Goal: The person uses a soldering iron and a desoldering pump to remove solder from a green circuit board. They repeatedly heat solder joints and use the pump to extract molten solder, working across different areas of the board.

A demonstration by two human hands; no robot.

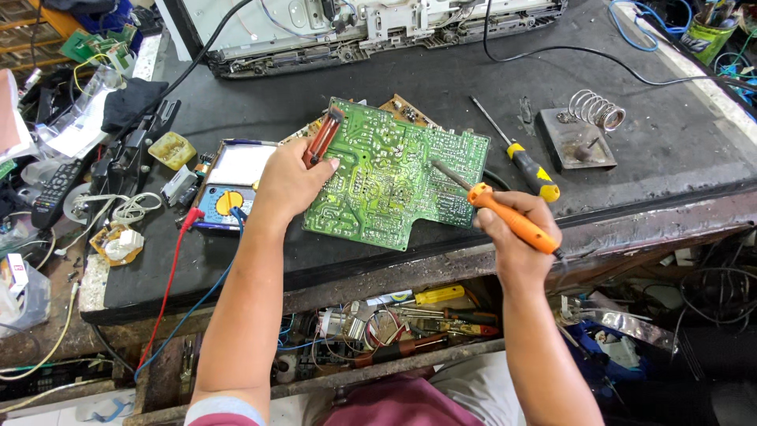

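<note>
Wires, one red (169, 272) and one blue (206, 293), run from the yellow and blue meter (229, 185) down over the front edge of the black bench (260, 110). That meter lies flat at about 9 o'clock from the green circuit board (394, 177), just beside it. The left hand (288, 185) is closed around a reddish-brown tool (322, 138) and rests on the board's left edge. The tool sticks up toward 12 o'clock over the board's top corner. The board lies flat near the front of the bench, between the two hands. The right hand (512, 229), at about 4 o'clock from the board, is closed tight on the orange handle of a soldering iron (505, 217). Its thin metal tip points toward 10 o'clock and touches the board. At 2 o'clock from that hand lies a screwdriver (524, 166) with a yellow and black handle. Farther toward 2 o'clock stands a metal coil stand (583, 130).
</note>
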